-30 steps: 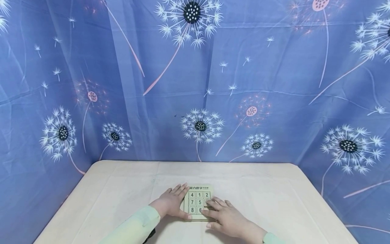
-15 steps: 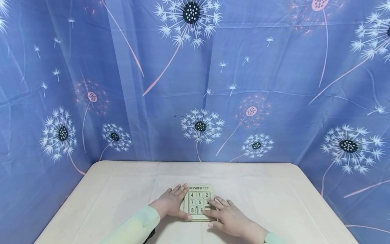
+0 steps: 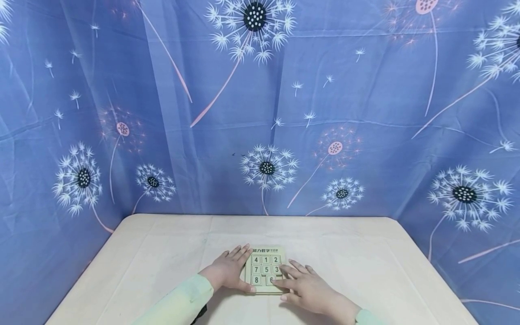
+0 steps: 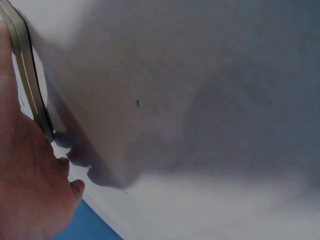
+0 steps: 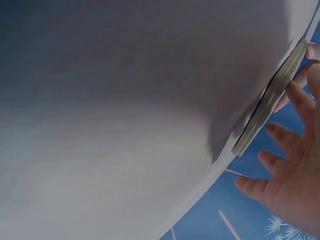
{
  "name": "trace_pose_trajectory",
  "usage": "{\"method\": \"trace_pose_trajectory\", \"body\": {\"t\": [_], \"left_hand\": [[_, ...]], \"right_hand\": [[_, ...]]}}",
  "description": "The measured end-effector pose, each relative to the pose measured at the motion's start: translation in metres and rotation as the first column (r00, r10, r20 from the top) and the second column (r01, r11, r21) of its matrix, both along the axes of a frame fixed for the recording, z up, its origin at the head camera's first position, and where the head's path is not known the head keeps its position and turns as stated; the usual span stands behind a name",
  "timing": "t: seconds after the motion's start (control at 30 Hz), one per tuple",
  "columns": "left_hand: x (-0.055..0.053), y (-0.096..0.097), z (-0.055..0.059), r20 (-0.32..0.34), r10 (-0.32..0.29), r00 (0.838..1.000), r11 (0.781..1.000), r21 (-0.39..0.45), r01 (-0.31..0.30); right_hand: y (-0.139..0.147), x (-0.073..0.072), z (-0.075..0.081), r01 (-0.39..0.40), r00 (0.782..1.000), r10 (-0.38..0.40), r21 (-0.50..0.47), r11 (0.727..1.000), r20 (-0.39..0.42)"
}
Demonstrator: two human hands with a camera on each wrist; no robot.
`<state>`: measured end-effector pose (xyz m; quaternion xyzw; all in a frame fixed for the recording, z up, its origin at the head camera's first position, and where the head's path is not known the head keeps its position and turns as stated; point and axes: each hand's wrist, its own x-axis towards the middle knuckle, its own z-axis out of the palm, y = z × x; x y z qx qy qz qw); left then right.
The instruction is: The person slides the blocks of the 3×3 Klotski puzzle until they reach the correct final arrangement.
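Note:
A pale green number slide puzzle (image 3: 266,292) lies flat on the table, dark Chinese lettering along its top. Its tiles read 4, 1, 2, then 7, 5, 3, then 8 and 6. Tile 6 (image 3: 271,280) sits between the middle and right columns, apart from tile 8 (image 3: 256,280). My left hand (image 3: 232,268) steadies the left side, straight fingers at the far corner and thumb at the near one. From the right, my right hand (image 3: 308,289) reaches in with spread fingers, one fingertip touching tile 6 and another beside tile 3 (image 3: 276,269).
A cream-coloured table (image 3: 365,253) with rounded back corners carries the puzzle. Blue cloth (image 3: 203,171) printed with dandelions hangs behind it and at both sides. Something black (image 3: 199,314) shows under the left sleeve.
Tile 6 has slid right, widening the gap after tile 8. My right hand has shifted slightly right, uncovering tile 3. The left hand stays in place.

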<state>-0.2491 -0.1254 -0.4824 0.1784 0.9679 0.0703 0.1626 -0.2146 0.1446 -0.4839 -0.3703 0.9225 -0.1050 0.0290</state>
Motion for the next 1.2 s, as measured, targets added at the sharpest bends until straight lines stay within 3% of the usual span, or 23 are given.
{"method": "trace_pose_trajectory", "body": {"t": [1.2], "left_hand": [[0.000, 0.000, -0.001, -0.001, 0.002, 1.000, 1.000, 0.003, -0.002]], "right_hand": [[0.013, 0.001, 0.006, -0.002, 1.000, 0.002, 0.013, 1.000, -0.023]]}}
